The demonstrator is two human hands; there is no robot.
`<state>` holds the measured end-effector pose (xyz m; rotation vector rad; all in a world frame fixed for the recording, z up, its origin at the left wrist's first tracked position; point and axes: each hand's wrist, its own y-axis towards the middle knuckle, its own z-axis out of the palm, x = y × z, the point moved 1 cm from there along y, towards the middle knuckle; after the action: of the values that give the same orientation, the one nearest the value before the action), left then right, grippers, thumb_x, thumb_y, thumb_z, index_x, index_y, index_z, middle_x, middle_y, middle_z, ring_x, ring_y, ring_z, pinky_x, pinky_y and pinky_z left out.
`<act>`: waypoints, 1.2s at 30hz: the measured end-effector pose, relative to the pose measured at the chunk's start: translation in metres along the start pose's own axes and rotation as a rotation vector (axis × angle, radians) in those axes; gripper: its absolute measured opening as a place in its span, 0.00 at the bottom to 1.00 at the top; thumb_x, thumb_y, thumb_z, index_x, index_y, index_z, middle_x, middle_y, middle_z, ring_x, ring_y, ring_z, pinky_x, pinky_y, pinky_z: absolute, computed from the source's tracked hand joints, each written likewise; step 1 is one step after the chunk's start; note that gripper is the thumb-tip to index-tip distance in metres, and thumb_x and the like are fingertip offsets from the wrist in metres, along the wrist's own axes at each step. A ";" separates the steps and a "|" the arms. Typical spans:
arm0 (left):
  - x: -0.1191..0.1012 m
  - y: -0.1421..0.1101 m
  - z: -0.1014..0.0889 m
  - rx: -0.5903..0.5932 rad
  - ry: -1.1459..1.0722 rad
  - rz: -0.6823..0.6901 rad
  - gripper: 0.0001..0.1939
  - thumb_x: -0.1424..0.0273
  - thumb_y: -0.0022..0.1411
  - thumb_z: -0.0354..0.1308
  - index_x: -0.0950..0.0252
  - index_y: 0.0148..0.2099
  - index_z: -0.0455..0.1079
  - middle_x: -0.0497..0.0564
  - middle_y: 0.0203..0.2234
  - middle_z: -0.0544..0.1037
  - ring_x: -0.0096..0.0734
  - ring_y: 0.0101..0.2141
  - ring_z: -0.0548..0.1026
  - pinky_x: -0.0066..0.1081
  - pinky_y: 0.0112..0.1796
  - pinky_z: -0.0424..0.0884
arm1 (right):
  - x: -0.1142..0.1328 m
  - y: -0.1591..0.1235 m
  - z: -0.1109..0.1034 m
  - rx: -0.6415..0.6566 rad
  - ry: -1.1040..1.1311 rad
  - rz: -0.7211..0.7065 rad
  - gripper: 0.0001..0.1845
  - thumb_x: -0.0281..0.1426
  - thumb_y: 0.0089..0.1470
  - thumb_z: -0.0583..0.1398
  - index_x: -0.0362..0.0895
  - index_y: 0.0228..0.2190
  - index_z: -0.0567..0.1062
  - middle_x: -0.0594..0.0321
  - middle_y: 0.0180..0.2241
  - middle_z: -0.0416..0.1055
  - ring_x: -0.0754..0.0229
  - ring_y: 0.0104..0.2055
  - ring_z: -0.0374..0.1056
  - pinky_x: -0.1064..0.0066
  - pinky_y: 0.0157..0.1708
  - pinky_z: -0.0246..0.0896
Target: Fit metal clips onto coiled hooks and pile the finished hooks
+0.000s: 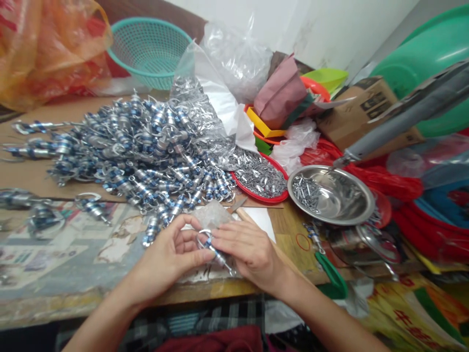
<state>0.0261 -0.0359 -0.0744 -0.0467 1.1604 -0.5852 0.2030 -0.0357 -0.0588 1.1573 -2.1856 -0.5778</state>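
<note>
Two bare forearms reach in from the bottom edge, with no sleeves, watches, bracelets or rings to be seen. The left hand (pixel 172 256) and right hand (pixel 249 252) are gloveless, with short, plain fingernails. Below them lies dark plaid fabric with teal stripes, and a fold of dark red cloth

On the bench (pixel 73 254) we see the heap of clips (pixel 139 151) left and behind our hands. Right of it lies the tray (pixel 273 198), then the bowl (pixel 340 208). The basket (pixel 146 49) stands behind the heap, the box (pixel 370 112) behind the bowl.
</note>
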 end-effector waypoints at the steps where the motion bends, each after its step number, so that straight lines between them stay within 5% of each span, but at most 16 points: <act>1: 0.000 0.000 0.000 0.000 -0.005 0.004 0.22 0.76 0.45 0.67 0.60 0.37 0.56 0.41 0.25 0.76 0.22 0.28 0.73 0.22 0.31 0.69 | 0.000 -0.004 0.000 0.017 -0.037 0.005 0.13 0.21 0.53 0.55 0.41 0.40 0.75 0.58 0.41 0.76 0.59 0.45 0.70 0.63 0.48 0.65; 10: 0.000 0.000 0.001 -0.033 0.016 0.003 0.22 0.75 0.44 0.67 0.60 0.36 0.57 0.41 0.26 0.76 0.22 0.28 0.73 0.23 0.31 0.69 | 0.024 -0.015 0.001 0.073 -0.063 0.240 0.21 0.19 0.55 0.49 0.44 0.47 0.71 0.57 0.47 0.71 0.57 0.53 0.63 0.60 0.52 0.61; 15: -0.004 -0.003 0.004 -0.075 0.081 -0.023 0.22 0.75 0.45 0.66 0.60 0.37 0.56 0.42 0.27 0.76 0.25 0.30 0.75 0.25 0.33 0.69 | 0.001 -0.031 -0.022 -0.035 -0.135 0.535 0.19 0.24 0.57 0.49 0.46 0.49 0.69 0.53 0.49 0.67 0.56 0.51 0.64 0.61 0.50 0.62; 20: -0.005 -0.004 0.005 -0.072 0.105 -0.015 0.21 0.73 0.46 0.66 0.60 0.37 0.56 0.43 0.27 0.77 0.26 0.30 0.76 0.26 0.32 0.69 | -0.033 -0.059 -0.032 0.349 -0.312 0.823 0.15 0.34 0.54 0.56 0.42 0.43 0.71 0.54 0.36 0.71 0.50 0.39 0.69 0.58 0.39 0.66; 24: -0.005 -0.004 0.005 -0.092 0.110 -0.025 0.22 0.74 0.45 0.66 0.60 0.37 0.56 0.42 0.27 0.77 0.26 0.30 0.75 0.26 0.33 0.69 | -0.021 -0.055 -0.042 0.188 -0.215 0.792 0.10 0.31 0.55 0.55 0.43 0.40 0.70 0.58 0.36 0.72 0.56 0.37 0.70 0.66 0.36 0.66; 28: -0.005 -0.004 0.006 -0.090 0.102 -0.024 0.22 0.73 0.45 0.66 0.60 0.37 0.56 0.42 0.27 0.77 0.26 0.30 0.75 0.26 0.33 0.69 | 0.015 -0.040 -0.059 -0.017 -0.190 0.530 0.24 0.25 0.55 0.55 0.49 0.53 0.61 0.58 0.46 0.70 0.58 0.46 0.68 0.70 0.43 0.65; 33: -0.005 -0.004 0.005 -0.111 0.106 -0.011 0.22 0.74 0.45 0.67 0.60 0.36 0.56 0.41 0.26 0.76 0.24 0.28 0.75 0.25 0.32 0.69 | 0.038 -0.044 -0.058 0.245 -0.174 0.453 0.33 0.21 0.55 0.52 0.52 0.59 0.52 0.59 0.44 0.72 0.57 0.42 0.71 0.69 0.37 0.69; 36: -0.004 -0.005 0.005 -0.118 0.119 -0.003 0.22 0.73 0.44 0.67 0.60 0.36 0.56 0.41 0.26 0.77 0.25 0.28 0.75 0.26 0.32 0.69 | 0.041 -0.052 -0.055 0.181 -0.174 0.465 0.34 0.21 0.55 0.52 0.53 0.60 0.50 0.59 0.45 0.71 0.57 0.44 0.70 0.68 0.40 0.69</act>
<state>0.0271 -0.0391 -0.0672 -0.1156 1.3098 -0.5270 0.2523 -0.1037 -0.0386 0.6586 -2.5857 -0.2909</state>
